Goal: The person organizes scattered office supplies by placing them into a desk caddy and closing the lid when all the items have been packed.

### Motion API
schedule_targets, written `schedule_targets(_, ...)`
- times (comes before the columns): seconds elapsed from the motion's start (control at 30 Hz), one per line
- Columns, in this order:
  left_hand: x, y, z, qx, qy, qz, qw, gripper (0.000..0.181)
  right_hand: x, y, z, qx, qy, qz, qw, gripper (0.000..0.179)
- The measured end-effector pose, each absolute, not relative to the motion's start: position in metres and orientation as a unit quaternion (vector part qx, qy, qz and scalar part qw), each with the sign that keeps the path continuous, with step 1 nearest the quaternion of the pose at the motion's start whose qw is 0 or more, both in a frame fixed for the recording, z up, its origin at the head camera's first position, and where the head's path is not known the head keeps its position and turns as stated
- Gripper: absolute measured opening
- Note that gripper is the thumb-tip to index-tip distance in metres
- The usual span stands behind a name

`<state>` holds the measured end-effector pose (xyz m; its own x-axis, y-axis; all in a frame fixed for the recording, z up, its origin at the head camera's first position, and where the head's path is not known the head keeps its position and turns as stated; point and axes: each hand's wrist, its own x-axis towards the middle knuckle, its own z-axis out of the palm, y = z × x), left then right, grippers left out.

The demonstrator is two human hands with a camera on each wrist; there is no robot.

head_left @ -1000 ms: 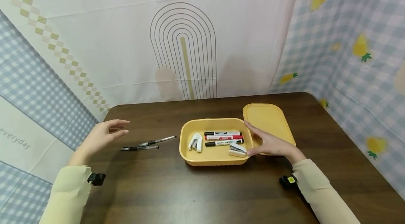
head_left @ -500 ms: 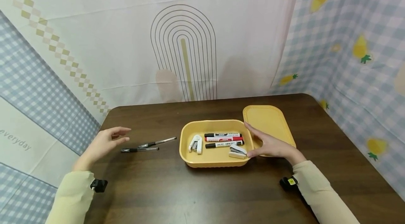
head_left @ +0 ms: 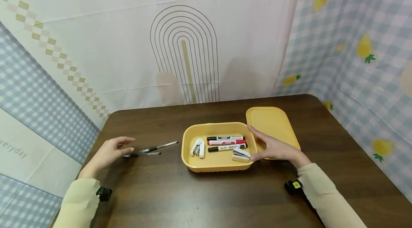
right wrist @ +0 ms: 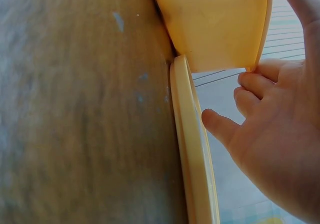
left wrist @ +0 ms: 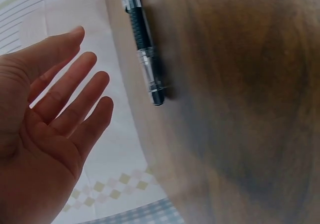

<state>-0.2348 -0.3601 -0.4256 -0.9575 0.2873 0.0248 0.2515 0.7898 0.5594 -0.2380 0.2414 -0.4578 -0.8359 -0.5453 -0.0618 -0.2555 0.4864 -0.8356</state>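
A yellow plastic box (head_left: 215, 167) sits mid-table. Inside lie two black markers (head_left: 226, 137), a red marker (head_left: 226, 142) and two small white staplers (head_left: 201, 150). My right hand (head_left: 273, 148) spreads over the box's right end, thumb at the near corner and a finger at the far one. In the right wrist view its fingertips are right at the box's rim (right wrist: 260, 38). My left hand (head_left: 107, 153) hovers at the left, fingers loosely bent, holding nothing. Just beyond its fingertips two clear gel pens (head_left: 160, 146) with black grips lie crossed; one pen (left wrist: 142, 33) shows in the left wrist view.
The yellow lid (head_left: 271, 122) lies flat on the dark wooden table (head_left: 154, 192), right behind the box and partly behind my right hand. Patterned cloth (head_left: 128, 59) hangs along the table's back and sides.
My left hand has lowered toward the near ends of the pens and slightly right. My right hand keeps its place at the box; the box and its contents stay put.
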Motion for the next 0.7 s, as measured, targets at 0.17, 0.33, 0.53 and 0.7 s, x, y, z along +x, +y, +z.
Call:
schedule_targets(0.17,-0.236,-0.362,-0.43,0.147,0.947,0.284,0.038,0.043,-0.237,0.241,-0.458,-0.233,0.847,-0.448,0.164,0.115)
schedule_targets(0.33,-0.238,-0.364,-0.432,0.152,0.948,0.278,0.037,0.044,-0.238,0.242,-0.458,-0.232,0.848,-0.448,0.162,0.114)
schedule_targets(0.53,-0.238,-0.367,-0.436,0.146,0.949,0.276,0.046,0.047,-0.238,0.242,-0.459,-0.232,0.846,-0.449,0.168,0.115)
schedule_targets(0.7,-0.238,-0.369,-0.442,0.14,0.95,0.274,0.055,0.047,-0.239,0.241,-0.461,-0.226,0.847,-0.45,0.169,0.114)
